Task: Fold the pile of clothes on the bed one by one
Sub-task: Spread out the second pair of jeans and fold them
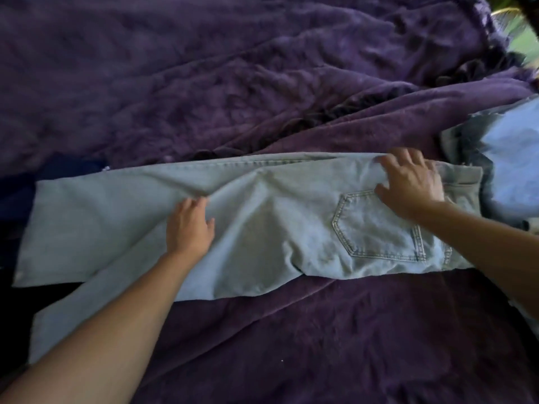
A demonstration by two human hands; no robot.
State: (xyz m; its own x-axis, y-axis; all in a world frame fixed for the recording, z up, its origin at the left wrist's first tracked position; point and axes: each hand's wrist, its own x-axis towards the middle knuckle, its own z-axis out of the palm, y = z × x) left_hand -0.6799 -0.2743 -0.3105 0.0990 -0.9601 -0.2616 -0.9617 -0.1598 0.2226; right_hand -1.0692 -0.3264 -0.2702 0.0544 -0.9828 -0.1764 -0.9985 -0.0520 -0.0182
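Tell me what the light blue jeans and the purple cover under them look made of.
Jeans: likely denim, pale washed, matte, with contrast stitching round the back pocket. Purple bedcover: seemingly plush or fleece, judging by its fuzzy nap and soft wrinkles.

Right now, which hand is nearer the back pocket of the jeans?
Right. The right hand overlaps the upper corner of the back pocket; the left hand rests on the jeans leg, well left of it.
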